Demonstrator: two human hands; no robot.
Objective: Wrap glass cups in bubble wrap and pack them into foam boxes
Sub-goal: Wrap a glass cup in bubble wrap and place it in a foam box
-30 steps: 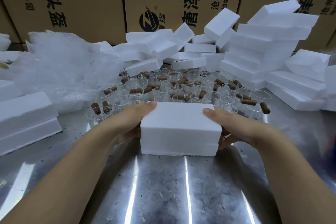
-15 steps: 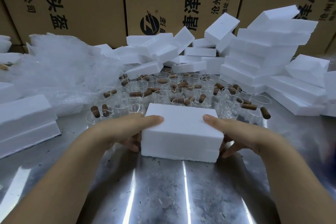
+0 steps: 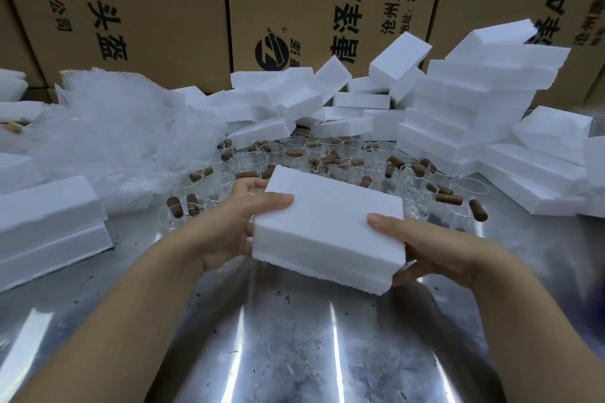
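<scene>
Holding what, those two hands?

One white foam box (image 3: pixel 327 226), in the middle of the frame. It is tipped a bit and looks lifted off the shiny metal table (image 3: pixel 294 343). The left hand (image 3: pixel 229 229) grips its left end, thumb on top and fingers round the far corner. The right hand (image 3: pixel 435 249) grips the right end, thumb on top and fingers under.

Is a cup inside?

I can't tell. The box is closed. A line runs round its side where two halves meet.

Where are the glass cups (image 3: pixel 294 154)?

Just behind the box, standing close together on the table. Brown stubby bits (image 3: pixel 478 210), like wooden handles, lie on and beside them. None looks wrapped.

And the bubble wrap (image 3: pixel 108 141)?

A big fluffy heap at the left, beside the cups.

So is much done?

Only a little, I think. Closed boxes (image 3: pixel 49 222) sit at the lower left, maybe packed, maybe not. More foam boxes (image 3: pixel 474 108) are piled at the upper right, in front of cardboard cartons (image 3: pixel 157 10). Most cups still need wrapping and packing.
</scene>
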